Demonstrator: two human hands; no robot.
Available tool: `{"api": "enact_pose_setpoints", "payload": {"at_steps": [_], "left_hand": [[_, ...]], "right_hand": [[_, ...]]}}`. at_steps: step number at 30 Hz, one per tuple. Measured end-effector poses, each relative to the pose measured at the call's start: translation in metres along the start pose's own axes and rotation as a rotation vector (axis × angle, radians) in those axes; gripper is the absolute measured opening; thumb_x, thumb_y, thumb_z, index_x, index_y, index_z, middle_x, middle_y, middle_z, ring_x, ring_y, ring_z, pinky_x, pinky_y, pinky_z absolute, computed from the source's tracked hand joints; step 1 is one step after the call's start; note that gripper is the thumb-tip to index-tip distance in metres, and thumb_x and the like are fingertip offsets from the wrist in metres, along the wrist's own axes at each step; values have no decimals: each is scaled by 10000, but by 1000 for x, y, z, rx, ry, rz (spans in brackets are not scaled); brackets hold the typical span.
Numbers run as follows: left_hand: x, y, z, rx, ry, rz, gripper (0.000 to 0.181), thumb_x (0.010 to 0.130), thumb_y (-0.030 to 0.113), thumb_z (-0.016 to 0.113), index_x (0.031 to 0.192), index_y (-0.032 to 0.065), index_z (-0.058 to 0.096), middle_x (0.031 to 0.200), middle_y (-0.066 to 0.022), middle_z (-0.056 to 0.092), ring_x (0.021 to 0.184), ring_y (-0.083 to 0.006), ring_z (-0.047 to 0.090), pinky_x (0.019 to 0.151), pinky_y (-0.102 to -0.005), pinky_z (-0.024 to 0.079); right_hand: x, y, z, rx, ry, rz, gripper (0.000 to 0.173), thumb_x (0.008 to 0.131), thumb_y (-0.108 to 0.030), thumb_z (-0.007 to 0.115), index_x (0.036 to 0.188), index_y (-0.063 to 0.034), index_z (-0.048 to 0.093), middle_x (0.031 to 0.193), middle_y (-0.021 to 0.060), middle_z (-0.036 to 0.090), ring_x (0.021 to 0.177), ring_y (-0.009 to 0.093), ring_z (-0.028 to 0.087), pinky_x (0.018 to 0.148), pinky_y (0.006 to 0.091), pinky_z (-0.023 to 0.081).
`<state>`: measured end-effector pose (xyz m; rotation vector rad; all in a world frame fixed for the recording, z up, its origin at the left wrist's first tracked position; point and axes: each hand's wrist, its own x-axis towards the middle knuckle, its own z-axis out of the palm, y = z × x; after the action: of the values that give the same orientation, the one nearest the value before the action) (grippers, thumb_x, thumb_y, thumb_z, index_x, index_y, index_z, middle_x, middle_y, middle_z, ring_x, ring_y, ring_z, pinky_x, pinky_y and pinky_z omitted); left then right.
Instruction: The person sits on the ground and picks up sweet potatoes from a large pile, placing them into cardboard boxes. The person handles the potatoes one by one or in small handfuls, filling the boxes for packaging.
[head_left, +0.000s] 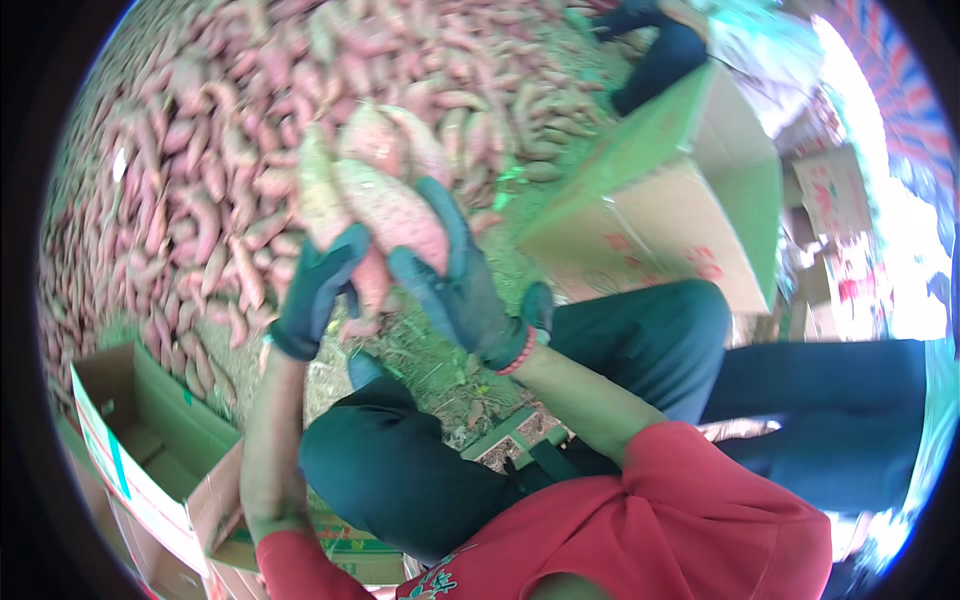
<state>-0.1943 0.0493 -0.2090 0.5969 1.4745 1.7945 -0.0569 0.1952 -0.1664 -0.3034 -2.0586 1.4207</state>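
Note:
Both my hands wear dark work gloves and hold a bunch of several large sweet potatoes (394, 214) between them, above the ground before me. My left hand (319, 289) grips the bunch from the left, beside a long pale sweet potato (321, 187). On the right side of the bunch, my right hand (461, 281) has its thumb and fingers around a thick pink-and-tan one. Past the hands spreads a large heap of sweet potatoes (217, 172), partly covered by the bunch. How many roots each hand bears cannot be told.
An open cardboard box (652, 225) stands tilted at right, beside my knee. Another open cardboard box (161, 442) is at lower left, with more cartons under it. A person's dark-clothed leg (664, 64) shows at upper right. Further cartons (832, 191) lie at far right.

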Motion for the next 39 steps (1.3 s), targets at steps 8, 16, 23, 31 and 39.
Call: {"api": "enact_pose_setpoints", "payload": {"at_steps": [8,16,23,31,39], "left_hand": [[-32,126,75,641,-74,509,430,1024,257,468,1352,-22,467,1163,-101,565,729,-127,578,630,-240,494],[2,200,294,284,-325,310,434,947,242,609,1288,8,479,1056,-48,602,823,-76,577,656,-226,480],[57,234,421,200,-688,395,585,890,349,673,1330,24,466,1106,-69,593,896,-121,588,674,-272,489],[98,178,369,218,-376,537,789,884,282,703,1502,61,265,1324,-192,514,1049,-168,577,817,-279,503],[27,176,184,117,124,463,724,894,280,690,1478,61,322,1314,-182,492,1034,-190,603,784,-306,532]], "right_hand": [[-6,-114,-92,6,322,-412,965,831,-386,730,1485,68,184,1483,287,322,1359,403,373,1102,456,310],[-33,-151,-233,-51,594,-438,930,888,-366,661,1503,73,118,1473,289,334,1326,382,417,1083,420,330],[-16,-157,-324,-378,888,-336,846,945,-378,586,1487,89,135,1478,280,333,1362,359,374,1113,404,303],[-60,-63,-383,-719,400,228,619,952,-426,524,1415,-38,387,1147,261,614,1006,427,617,864,455,494],[-23,-107,-300,-450,528,-218,278,978,-186,528,1171,-20,640,1097,154,675,991,289,656,865,349,501]]}}
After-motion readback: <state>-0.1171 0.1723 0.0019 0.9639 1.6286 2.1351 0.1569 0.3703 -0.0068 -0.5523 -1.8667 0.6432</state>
